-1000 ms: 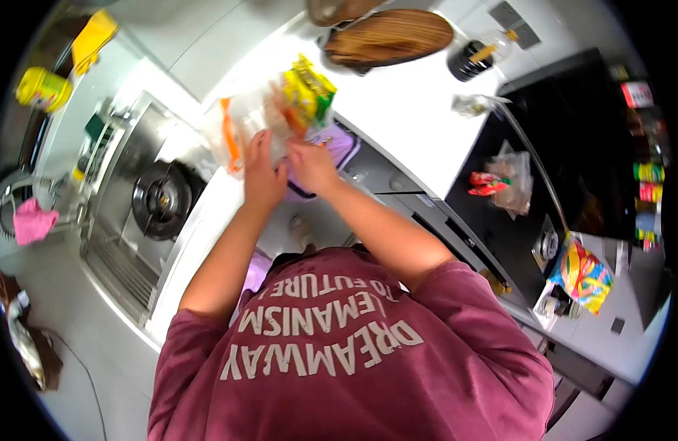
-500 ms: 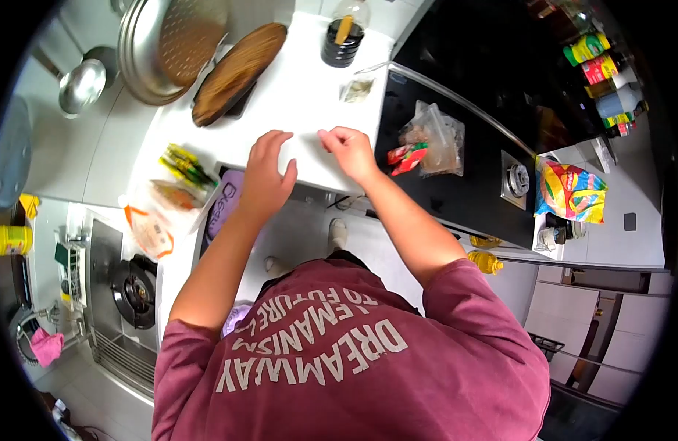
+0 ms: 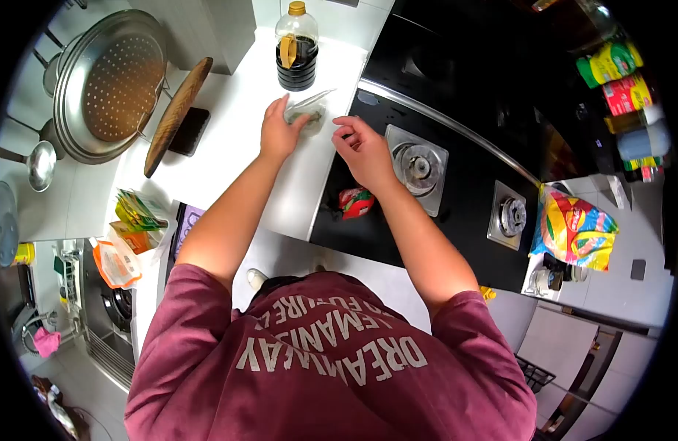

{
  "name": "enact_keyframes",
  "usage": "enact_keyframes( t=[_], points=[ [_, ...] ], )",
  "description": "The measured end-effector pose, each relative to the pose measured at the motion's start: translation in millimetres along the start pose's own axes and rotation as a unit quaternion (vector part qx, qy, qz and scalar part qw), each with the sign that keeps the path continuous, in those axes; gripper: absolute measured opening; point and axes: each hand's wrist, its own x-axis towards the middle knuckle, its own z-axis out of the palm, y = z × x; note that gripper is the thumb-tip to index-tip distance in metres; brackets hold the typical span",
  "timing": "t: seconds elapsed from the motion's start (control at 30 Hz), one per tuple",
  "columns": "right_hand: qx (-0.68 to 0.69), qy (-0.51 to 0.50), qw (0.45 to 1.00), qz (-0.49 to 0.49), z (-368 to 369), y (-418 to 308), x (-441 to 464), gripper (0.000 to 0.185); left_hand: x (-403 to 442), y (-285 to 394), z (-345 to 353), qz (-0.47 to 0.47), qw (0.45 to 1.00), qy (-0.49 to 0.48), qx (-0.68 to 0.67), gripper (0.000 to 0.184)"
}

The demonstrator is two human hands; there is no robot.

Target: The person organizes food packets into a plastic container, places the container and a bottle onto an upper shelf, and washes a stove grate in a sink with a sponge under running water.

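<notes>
My left hand is over the white counter, fingers stretched upward and thumb held apart, reaching over the edge of a small clear bag with greenish contents. Whether the thumb touches the bag is unclear. Over the left edge of the black stove is my right hand, its fingers loosely bent and apart, nothing visible in them. A red packet lies on the stove just below that hand. Behind the small bag stands a bottle of dark liquid with a yellow cap.
A wooden board and a perforated metal pan lean at the left. Packets and an orange-white bag lie near the purple item. Two burners and a colourful bag are at the right.
The view has shifted towards the stove. My left hand has come to the small clear bag, my right hand over the stove. The larger clear bag no longer shows over the near burner.
</notes>
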Motion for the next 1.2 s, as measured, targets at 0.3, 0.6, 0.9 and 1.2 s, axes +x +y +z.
enact_keyframes(
  t=[0.3,0.6,0.9,1.2],
  points=[
    [-0.055,0.001,0.994,-0.097,23.0,2.1,26.7,0.081,-47.2,25.3,-90.8,0.013,0.973,0.019,-0.230,0.022],
    [-0.060,-0.463,0.876,-0.120,178.7,-71.0,-8.9,0.028,-195.8,-22.1,-254.8,-0.046,0.976,0.131,-0.168,0.025],
    [0.044,-0.506,0.860,-0.043,329.1,-111.2,-81.6,0.025,-354.2,-170.6,-352.9,-0.225,0.953,0.205,-0.003,0.029],
    [-0.226,-0.122,0.916,-0.309,456.0,-125.9,-120.0,0.025,-317.4,-207.0,-376.3,-0.114,0.977,0.088,0.158,0.035]
  ],
)
